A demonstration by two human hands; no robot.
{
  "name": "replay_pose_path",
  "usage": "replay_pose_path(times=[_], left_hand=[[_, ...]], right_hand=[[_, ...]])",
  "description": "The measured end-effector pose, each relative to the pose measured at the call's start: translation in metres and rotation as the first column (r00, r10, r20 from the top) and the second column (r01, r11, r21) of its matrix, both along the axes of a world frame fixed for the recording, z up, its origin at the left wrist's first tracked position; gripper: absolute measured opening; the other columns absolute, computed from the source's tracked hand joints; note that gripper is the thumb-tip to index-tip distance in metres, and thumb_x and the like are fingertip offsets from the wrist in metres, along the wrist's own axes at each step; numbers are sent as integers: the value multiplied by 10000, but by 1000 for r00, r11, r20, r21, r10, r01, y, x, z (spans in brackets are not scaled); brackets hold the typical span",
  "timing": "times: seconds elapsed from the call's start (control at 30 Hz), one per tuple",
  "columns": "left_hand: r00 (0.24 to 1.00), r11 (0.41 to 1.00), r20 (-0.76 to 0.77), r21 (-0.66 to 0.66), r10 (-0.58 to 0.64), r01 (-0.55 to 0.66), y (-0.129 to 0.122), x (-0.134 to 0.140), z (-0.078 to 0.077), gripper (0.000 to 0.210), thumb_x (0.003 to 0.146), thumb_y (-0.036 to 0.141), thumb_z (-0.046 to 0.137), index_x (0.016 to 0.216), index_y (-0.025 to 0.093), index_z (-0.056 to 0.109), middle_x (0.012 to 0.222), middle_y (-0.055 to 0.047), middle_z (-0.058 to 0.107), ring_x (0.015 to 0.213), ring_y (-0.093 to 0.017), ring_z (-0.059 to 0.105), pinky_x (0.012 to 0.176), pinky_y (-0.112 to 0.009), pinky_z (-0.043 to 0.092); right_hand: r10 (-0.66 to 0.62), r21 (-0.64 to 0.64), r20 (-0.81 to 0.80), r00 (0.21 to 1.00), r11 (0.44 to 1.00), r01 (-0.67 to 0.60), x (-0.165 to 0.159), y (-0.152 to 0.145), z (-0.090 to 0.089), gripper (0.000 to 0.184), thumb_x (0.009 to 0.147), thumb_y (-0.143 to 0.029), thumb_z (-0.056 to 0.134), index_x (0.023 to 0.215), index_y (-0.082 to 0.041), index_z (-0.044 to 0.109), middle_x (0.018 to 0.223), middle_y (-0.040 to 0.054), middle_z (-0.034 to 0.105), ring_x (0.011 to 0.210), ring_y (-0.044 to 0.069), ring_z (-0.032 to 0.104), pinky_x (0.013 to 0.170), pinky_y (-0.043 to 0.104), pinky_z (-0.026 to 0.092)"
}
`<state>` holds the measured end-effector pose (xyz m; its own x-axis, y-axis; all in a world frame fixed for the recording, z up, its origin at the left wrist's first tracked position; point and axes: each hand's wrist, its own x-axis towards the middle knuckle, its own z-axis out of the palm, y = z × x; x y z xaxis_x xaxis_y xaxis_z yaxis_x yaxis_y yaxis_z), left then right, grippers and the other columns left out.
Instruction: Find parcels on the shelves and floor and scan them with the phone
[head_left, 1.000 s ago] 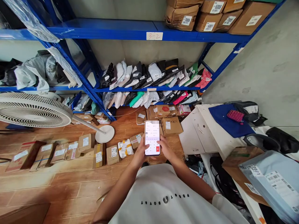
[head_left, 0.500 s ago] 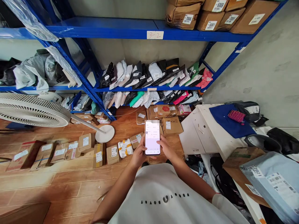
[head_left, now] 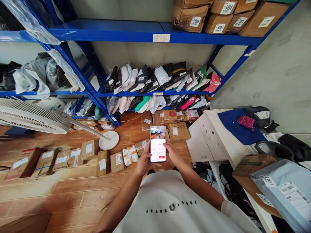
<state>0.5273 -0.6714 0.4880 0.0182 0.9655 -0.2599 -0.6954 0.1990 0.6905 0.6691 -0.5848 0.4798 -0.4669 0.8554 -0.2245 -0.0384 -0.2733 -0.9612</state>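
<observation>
A smartphone (head_left: 158, 149) is held upright in front of my body, its lit screen facing me. The upper part of the screen shows a camera-like picture; below it is a white form with a red button. My left hand (head_left: 143, 161) wraps around the phone's left side and lower edge, thumb at the screen's lower left. My right hand (head_left: 173, 154) grips the right edge, with its thumb over the right side of the screen. The fingers behind the phone are mostly hidden.
Ahead stands a blue shelf rack (head_left: 136, 34) with labelled bagged parcels (head_left: 161, 76) and cardboard boxes (head_left: 190, 22). Boxes (head_left: 118, 161) line the wooden floor. A white fan (head_left: 34, 116) is at left. The white desk (head_left: 225, 145) at right bears a blue-grey parcel (head_left: 286, 187).
The phone's screen has switched from a mostly white page to one with a picture on top and a red button. My right thumb has shifted slightly up the screen.
</observation>
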Motion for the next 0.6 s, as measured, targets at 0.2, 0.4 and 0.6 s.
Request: replay_pose_path(times=[0.2, 0.4, 0.6], left_hand=[[999, 999, -51, 52, 5, -2, 3, 2, -5, 916, 705, 206, 487, 1576, 329, 228, 1535, -17, 455, 1312, -334, 488, 974, -475, 540], [997, 997, -74, 75, 8, -2, 5, 3, -10, 775, 810, 258, 495, 1560, 296, 301, 1563, -22, 430, 1402, -322, 409, 1070, -476, 477], [781, 984, -624, 106, -43, 140, 7, 9, -8, 592, 953, 436, 541, 1517, 310, 413, 1622, -32, 338, 1511, -294, 247, 1248, -481, 221]], right_hand=[[-92, -27, 53, 994, 995, 94, -8, 6, -2, 483, 853, -652, 553, 702, -211, 680, 674, 31, 700, 656, 224, 628, 661, 340, 467], [-97, -59, -32, 995, 994, 95, -10, 4, -11, 631, 845, -780, 443, 927, -215, 712, 959, 74, 767, 906, 271, 690, 845, 401, 511], [-1, -87, -228, 974, 996, -19, -9, 6, -19, 941, 719, -961, 237, 1264, -286, 601, 1128, 93, 738, 1122, 302, 661, 926, 462, 516]])
